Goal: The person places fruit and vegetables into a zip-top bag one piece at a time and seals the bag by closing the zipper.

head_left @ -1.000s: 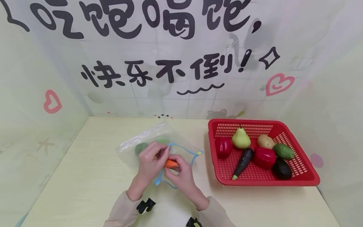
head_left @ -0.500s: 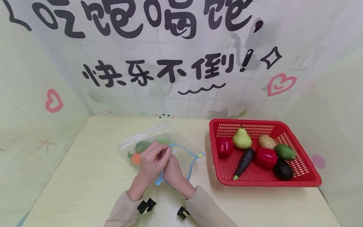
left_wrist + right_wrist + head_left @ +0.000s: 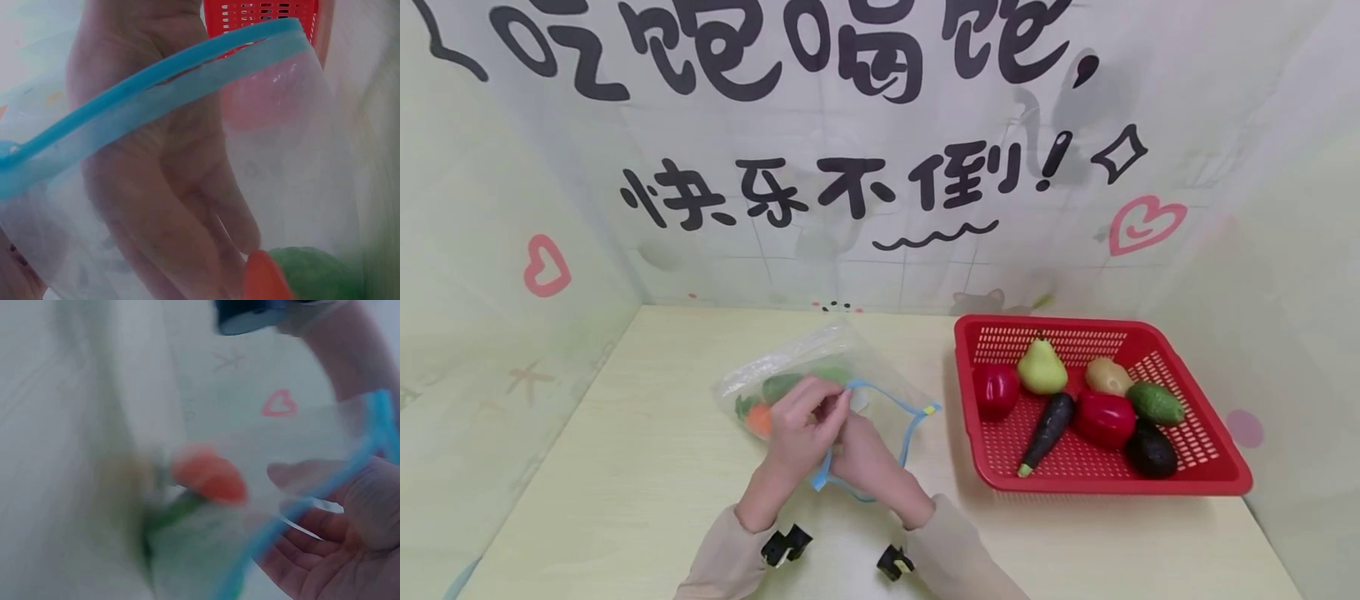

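The orange, leafy-topped carrot (image 3: 759, 420) is in, beside green produce (image 3: 778, 386) inside the clear, blue-rimmed plastic bag (image 3: 790, 360) mid-tabletop (image 3: 625, 467)! Left hand (image 3: 797, 427) pinches its rim; right hand (image 3: 863, 457) sits inside, fingers loose. Bagging looks part-done: mouth unsealed, red plastic basket (image 3: 1112, 483) by the right edge well stocked.

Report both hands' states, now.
Left hand: closed, holding the clear bag by its blue rim.
Right hand: open inside the bag, beside the carrot.
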`<state>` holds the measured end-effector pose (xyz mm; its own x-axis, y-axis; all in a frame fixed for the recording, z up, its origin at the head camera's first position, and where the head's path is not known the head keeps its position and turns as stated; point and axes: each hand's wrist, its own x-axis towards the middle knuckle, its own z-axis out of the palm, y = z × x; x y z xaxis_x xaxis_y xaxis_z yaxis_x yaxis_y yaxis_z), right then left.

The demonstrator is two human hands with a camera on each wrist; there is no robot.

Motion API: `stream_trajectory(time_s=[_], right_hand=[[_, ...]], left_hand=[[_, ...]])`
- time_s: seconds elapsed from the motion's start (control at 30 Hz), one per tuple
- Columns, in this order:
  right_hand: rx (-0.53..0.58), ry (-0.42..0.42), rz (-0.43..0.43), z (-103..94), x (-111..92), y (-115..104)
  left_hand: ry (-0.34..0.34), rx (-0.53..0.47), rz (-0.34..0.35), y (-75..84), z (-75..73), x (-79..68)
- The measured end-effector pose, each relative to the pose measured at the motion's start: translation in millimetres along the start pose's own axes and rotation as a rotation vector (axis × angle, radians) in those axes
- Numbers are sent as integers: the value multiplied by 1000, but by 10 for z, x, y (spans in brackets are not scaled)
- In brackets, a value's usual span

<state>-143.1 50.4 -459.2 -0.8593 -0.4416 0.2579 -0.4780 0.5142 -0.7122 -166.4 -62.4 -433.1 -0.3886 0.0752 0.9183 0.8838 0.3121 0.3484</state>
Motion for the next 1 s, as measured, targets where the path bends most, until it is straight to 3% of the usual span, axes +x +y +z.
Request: stream_trajectory(time_s=[0.23,0.3,0.37,0.5,0.6,0.67,0.77,0.87,1.0], right_hand=[[154,-100,-70,-593,-439,-36],[177,-53,-75,-769,-573,17],[145,48,-62,-934,-681,113],[-34,272,95,-1235,-848,361],[-186,317,250,-1433,-955,555],[-277,262,322,-1554,-1024,676],[-390,102,390,-1694,-1102,816],[-420,-25,417,-1767,-1137,911],[-439,-95,441,-1793,-1144,1012]], left_hand=[[-3,-28,-7,-16,23,-11],[-3,-29,-5,-23,29,-9],[-6,-29,-7,-28,35,-8],[-5,-25,1,-31,46,-14],[-3,-11,10,-36,41,-19],[-5,-2,9,-43,40,-23],[-4,-12,8,-54,43,-27],[0,-19,8,-58,44,-27],[-3,-19,4,-55,47,-31]])
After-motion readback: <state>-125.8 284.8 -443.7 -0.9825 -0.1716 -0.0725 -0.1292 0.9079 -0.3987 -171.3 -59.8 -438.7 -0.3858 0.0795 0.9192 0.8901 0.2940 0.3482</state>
